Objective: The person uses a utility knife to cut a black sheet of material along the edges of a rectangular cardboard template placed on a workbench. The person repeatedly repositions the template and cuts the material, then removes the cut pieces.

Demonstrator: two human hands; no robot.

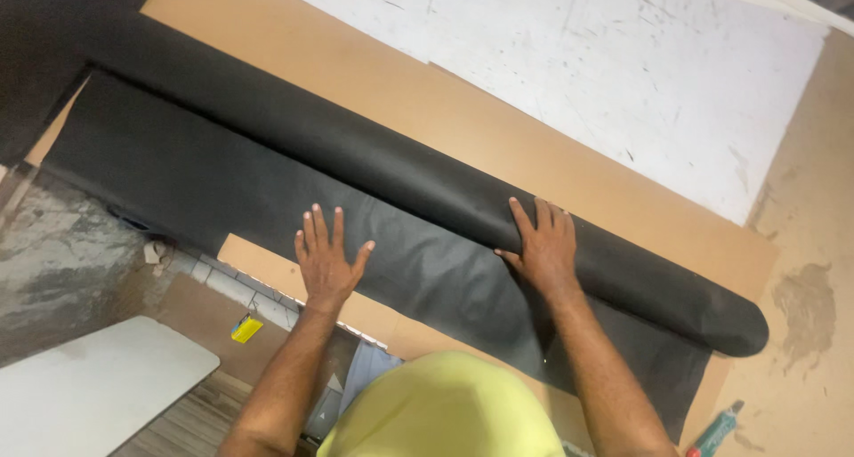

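Observation:
A long roll of dark grey fabric (374, 159) lies diagonally across a brown board table (463, 123), from the upper left to the lower right. Part of the fabric is unrolled towards me as a flat sheet (178, 177). My left hand (327, 259) rests flat with fingers spread on the unrolled sheet near the table's front edge. My right hand (543, 243) lies open with its fingers up against the side of the roll, pressing on it. Neither hand grips anything.
A scuffed white board (640, 65) covers the far part of the table. A green tube (719, 428) lies at the lower right edge. Below the table edge are a white panel (89, 386), a small yellow object (246, 328) and a grey floor. My yellow shirt (445, 408) fills the bottom.

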